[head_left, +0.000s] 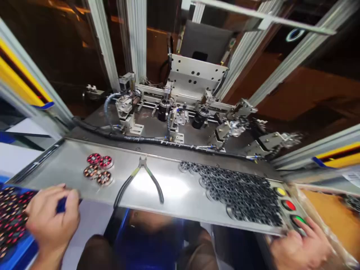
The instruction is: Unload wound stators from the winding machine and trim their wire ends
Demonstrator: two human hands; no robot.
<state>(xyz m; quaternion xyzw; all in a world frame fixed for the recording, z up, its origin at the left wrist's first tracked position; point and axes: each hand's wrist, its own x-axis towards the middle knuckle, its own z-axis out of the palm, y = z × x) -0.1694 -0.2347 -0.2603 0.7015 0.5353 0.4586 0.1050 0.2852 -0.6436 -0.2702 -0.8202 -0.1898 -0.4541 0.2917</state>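
Observation:
My left hand (52,219) sits at the lower left with its fingers curled round a blue object, at the edge of a blue tray (14,221) filled with several wound stators. My right hand (299,247) rests at the lower right, a finger stretched onto the green button (299,220), with a red button (289,205) and a yellow button (280,191) above it. On the steel shelf (174,187) lie several red-wound stators (98,169), open pliers (142,180) and a large patch of bare dark stator cores (239,189).
Behind the shelf stands a winding machine (182,108) with fixtures, hoses and a black cable, framed by aluminium posts. A bag over an orange surface (334,213) lies at the right. Blue bins and my knees are below the shelf.

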